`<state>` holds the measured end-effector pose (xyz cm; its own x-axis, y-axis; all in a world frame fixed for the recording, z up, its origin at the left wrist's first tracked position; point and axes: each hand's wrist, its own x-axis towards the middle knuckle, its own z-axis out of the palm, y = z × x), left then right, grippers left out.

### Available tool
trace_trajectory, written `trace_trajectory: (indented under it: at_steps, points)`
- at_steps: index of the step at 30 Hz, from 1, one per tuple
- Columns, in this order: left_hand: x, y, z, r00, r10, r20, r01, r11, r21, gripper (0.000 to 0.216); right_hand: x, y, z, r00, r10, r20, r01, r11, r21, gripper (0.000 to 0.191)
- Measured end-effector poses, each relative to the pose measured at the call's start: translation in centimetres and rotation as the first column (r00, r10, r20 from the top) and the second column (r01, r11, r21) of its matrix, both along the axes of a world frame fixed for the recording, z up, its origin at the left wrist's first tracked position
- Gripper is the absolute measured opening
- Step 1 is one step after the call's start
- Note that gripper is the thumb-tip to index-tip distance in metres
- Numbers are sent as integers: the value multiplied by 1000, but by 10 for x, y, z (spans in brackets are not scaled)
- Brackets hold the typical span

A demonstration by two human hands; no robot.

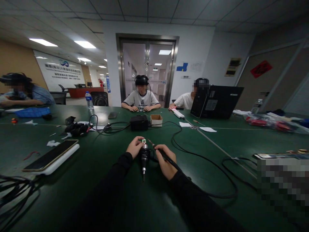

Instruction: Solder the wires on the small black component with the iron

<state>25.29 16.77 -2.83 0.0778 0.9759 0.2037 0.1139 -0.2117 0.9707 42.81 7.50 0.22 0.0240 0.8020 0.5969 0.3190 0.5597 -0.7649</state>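
My left hand [135,147] is closed, thumb and fingertips at a small green and white circuit board [144,141]. The board sits at the far, silver end of a black screwdriver-like tool [144,157], whose thin metal tip points toward me. Pen-fashion, my right hand [167,161] grips a soldering iron [164,155] with a black handle. Its tip is just to the right of the board, with a small gap showing. A thick black cord [207,193] trails from the handle to the right. The left fingertips partly cover the board's edge.
Ahead stand a black box [139,123] and a small open carton [156,120]. To my left, a phone [54,154] rests on a white case beside tangled cables [14,193]. Co-workers sit across the green table [96,193]. A black monitor-like case [216,101] stands at the back right.
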Motion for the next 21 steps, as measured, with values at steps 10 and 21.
trace_trajectory:
  at_steps: [10,21]
  points:
    - [0,3,-4,996,-17,92,12,999,48,27,-3,1,-3,992,68,102,-70,997,14,13]
    - [0,1,-2,995,1,101,-8,998,68,26,-3,-2,-1,988,68,138,-73,997,30,13]
